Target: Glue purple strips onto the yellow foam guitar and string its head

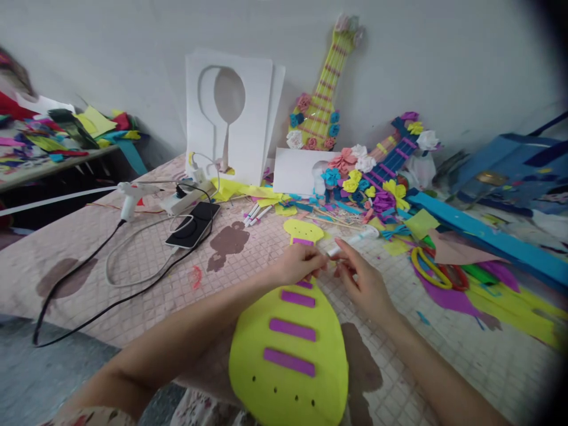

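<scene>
A left hand (302,264) over, and a right hand (366,287) just beside, the neck of a flat, bright-yellow guitar-shaped cutout (331,331).
The cutout lies at the near edge of the pale, grid-patterned table (177,296), broad body towards the person, bar-shaped purple strips (289,362) across it. The left grip is pressed together; whether it pinches anything cannot be told. The right hand's index finger is extended, other fingers curled; whether that grip holds anything cannot be told either. A blue, box-like container (501,160) stands at far right, contents too unclear to tell. At left, a white power strip (173,205) has a black plug (180,191) in it.
</scene>
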`<action>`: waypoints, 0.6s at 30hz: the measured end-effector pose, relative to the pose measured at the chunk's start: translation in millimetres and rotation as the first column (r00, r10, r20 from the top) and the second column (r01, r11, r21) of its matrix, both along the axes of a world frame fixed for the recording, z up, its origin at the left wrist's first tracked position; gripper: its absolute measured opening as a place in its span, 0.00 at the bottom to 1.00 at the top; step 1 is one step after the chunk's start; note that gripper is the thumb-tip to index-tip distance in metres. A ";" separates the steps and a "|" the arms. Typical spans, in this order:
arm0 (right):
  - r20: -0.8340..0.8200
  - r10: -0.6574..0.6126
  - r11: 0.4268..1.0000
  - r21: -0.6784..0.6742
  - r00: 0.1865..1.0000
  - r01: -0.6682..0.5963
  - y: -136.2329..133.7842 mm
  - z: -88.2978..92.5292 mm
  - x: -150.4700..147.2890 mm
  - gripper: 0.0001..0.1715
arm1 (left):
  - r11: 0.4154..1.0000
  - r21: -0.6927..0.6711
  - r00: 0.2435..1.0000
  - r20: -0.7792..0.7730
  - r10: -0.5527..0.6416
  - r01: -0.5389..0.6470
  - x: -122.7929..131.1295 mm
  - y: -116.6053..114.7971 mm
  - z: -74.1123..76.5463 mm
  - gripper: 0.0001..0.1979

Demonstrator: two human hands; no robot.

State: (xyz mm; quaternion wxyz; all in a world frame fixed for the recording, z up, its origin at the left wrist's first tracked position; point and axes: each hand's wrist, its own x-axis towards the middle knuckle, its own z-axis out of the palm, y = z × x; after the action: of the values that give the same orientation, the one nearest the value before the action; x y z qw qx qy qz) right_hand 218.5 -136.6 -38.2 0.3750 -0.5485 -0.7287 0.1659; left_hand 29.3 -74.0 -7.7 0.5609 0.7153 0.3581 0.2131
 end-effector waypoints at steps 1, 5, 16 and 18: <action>-0.006 0.000 1.000 0.005 1.000 0.000 -0.6 -0.1 -0.2 0.30 | 0.991 0.079 0.991 -0.063 0.117 -0.112 -3.0 5.1 -0.4 0.19; -0.041 -0.023 1.000 0.006 0.999 0.023 -1.3 -2.5 0.8 0.31 | 0.784 0.525 0.758 -0.347 0.552 -0.331 -21.8 30.9 -1.4 0.21; -0.032 -0.008 1.000 -0.007 0.999 0.008 -0.9 -4.3 1.5 0.24 | 0.645 0.691 0.356 -0.542 0.761 -0.326 -95.6 87.8 7.8 0.17; -0.032 0.006 1.000 -0.004 0.999 -0.006 -0.7 -4.8 0.5 0.23 | 0.682 0.657 0.365 -0.579 0.729 -0.321 -105.1 93.2 4.8 0.15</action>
State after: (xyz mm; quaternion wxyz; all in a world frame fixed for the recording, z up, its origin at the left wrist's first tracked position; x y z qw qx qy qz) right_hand 219.0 -137.2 -43.0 0.3852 -0.5443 -0.7238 0.1773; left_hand -75.8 19.3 -3.0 0.0521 0.6734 0.7295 0.1079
